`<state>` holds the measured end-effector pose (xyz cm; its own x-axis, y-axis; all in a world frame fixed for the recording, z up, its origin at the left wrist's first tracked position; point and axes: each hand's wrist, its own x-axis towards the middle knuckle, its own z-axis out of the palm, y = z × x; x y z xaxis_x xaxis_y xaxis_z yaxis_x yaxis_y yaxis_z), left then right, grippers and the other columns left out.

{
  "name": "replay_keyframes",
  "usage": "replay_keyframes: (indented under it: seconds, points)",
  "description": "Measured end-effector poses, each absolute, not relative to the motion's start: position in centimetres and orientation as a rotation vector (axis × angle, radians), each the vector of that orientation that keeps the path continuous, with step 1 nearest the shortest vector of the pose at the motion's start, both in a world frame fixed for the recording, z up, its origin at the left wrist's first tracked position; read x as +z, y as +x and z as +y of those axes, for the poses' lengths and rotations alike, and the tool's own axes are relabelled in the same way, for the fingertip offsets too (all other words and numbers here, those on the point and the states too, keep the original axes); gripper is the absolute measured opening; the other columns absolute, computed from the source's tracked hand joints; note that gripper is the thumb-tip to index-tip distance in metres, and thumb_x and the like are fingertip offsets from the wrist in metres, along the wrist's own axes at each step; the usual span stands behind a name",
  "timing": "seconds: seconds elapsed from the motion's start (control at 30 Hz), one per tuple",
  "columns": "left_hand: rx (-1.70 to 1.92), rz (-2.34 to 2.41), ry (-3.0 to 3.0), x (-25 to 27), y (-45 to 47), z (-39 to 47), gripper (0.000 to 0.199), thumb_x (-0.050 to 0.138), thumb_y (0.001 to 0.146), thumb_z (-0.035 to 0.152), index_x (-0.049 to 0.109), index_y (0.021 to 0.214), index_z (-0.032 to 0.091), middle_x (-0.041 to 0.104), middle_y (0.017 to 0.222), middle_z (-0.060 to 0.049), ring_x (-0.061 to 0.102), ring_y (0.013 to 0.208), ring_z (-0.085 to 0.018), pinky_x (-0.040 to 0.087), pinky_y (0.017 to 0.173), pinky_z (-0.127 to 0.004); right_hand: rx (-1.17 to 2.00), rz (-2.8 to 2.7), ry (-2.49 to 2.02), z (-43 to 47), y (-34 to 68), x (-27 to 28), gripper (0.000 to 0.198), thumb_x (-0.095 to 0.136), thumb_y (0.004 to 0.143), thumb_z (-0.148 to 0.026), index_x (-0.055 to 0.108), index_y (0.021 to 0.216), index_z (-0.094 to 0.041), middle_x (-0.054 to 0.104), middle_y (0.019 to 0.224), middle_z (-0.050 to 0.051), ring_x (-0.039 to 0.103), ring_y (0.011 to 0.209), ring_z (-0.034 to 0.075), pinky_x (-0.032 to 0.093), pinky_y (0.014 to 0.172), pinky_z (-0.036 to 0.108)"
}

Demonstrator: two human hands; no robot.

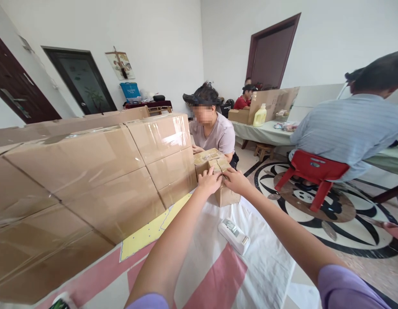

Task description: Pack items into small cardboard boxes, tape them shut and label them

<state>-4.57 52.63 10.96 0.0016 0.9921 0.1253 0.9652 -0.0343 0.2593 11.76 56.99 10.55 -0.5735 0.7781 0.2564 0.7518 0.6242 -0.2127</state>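
Observation:
Both my arms stretch forward over the table to a small cardboard box (pixel 229 196) near its far end. My left hand (pixel 209 182) grips the box's near upper edge at the left, fingers bent over it. Beside it, my right hand (pixel 236 180) grips the same box at the right, its fingers on the top. Part of the box is hidden behind my hands. Another taped cardboard box (pixel 209 155) stands just behind. On the cloth below my hands lies a white bottle-like container (pixel 234 235) with a printed label.
Large taped cardboard boxes (pixel 99 159) stand stacked along the left. A yellow sheet (pixel 144 231) lies at their foot on the patterned tablecloth (pixel 215 279). A co-worker (pixel 215 128) sits across; another person (pixel 353 124) sits right on a red chair (pixel 319 167). A bottle top pokes in bottom left.

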Motion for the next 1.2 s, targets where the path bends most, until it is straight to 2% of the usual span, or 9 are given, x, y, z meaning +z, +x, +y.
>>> replay_keyframes:
  seconds: [0.17,0.4,0.57,0.7,0.8,0.93,1.03,1.13,1.2]
  points:
    - [0.451,2.121,2.177,10.6,-4.5,52.9,0.048,0.03,0.099,0.05,0.06,0.136,0.04,0.036,0.165,-0.003,0.047,0.137,-0.038,0.04,0.109,-0.065,0.127,-2.458,-1.236,56.4,12.2,10.4,0.04,0.049,0.093,-0.022,0.066,0.13,-0.022,0.06,0.138,0.011,0.058,0.127,0.023,0.041,0.108,0.037]
    - [0.747,2.105,2.245,10.5,-5.1,51.2,0.043,0.037,0.101,0.047,0.06,0.136,0.038,0.037,0.164,-0.003,0.045,0.14,-0.033,0.042,0.112,-0.057,0.119,-2.19,-1.284,52.9,15.7,8.3,0.061,0.044,0.099,-0.044,0.046,0.15,-0.011,0.037,0.158,0.023,0.039,0.146,0.036,0.035,0.118,0.053]
    - [0.995,2.128,2.174,10.5,-7.3,48.2,0.039,0.046,0.1,0.041,0.06,0.136,0.031,0.046,0.157,-0.007,0.048,0.139,-0.031,0.043,0.113,-0.051,0.148,-2.01,-1.18,49.7,18.0,7.7,0.056,0.049,0.096,-0.043,0.051,0.144,-0.015,0.045,0.151,0.022,0.042,0.142,0.037,0.04,0.113,0.058]
    - [1.174,2.152,2.11,10.6,-8.8,42.8,0.025,0.051,0.098,0.032,0.066,0.116,0.025,0.055,0.145,-0.009,0.052,0.135,-0.027,0.046,0.111,-0.044,0.172,-1.996,-1.082,46.2,17.0,8.9,0.043,0.053,0.094,-0.036,0.058,0.132,-0.018,0.054,0.141,0.018,0.051,0.133,0.035,0.044,0.11,0.056]
    - [1.411,2.217,1.98,10.7,-9.7,36.1,0.016,0.053,0.097,0.03,0.067,0.096,0.024,0.061,0.132,-0.009,0.056,0.128,-0.025,0.048,0.107,-0.043,0.266,-2.062,-0.915,42.9,13.8,9.5,0.026,0.054,0.094,-0.031,0.063,0.116,-0.02,0.06,0.131,0.015,0.057,0.123,0.032,0.047,0.106,0.052]
    - [1.601,2.607,1.73,11.1,-10.6,23.2,0.022,0.048,0.099,0.026,0.068,0.09,0.024,0.067,0.125,-0.007,0.062,0.117,-0.026,0.048,0.104,-0.047,0.593,-2.304,-0.674,38.3,6.9,8.6,0.015,0.053,0.093,-0.024,0.064,0.103,-0.021,0.068,0.11,0.009,0.064,0.108,0.027,0.051,0.097,0.045]
    - [1.485,3.189,1.503,11.7,-10.8,12.5,0.016,0.054,0.096,0.023,0.069,0.103,0.024,0.066,0.132,-0.009,0.058,0.128,-0.03,0.039,0.113,-0.054,0.803,-2.513,-0.552,34.8,0.8,7.0,0.02,0.054,0.092,-0.021,0.065,0.108,-0.02,0.068,0.113,0.009,0.064,0.109,0.025,0.05,0.096,0.04]
    - [0.866,3.724,0.797,12.0,-10.9,3.5,0.054,0.068,0.089,0.041,0.054,0.139,0.027,0.049,0.155,-0.014,0.045,0.141,-0.042,0.032,0.115,-0.068,0.942,-2.716,-0.445,31.2,-5.3,5.8,0.03,0.056,0.09,-0.022,0.064,0.119,-0.019,0.066,0.124,0.011,0.062,0.117,0.026,0.049,0.098,0.037]
    - [0.479,3.649,0.473,11.7,-11.3,-0.8,0.067,0.064,0.088,0.054,0.048,0.147,0.027,0.055,0.149,-0.017,0.055,0.129,-0.046,0.043,0.102,-0.071,1.026,-2.802,-0.386,28.8,-9.3,5.3,0.038,0.057,0.092,-0.03,0.06,0.128,-0.017,0.064,0.131,0.013,0.06,0.122,0.028,0.048,0.098,0.038]
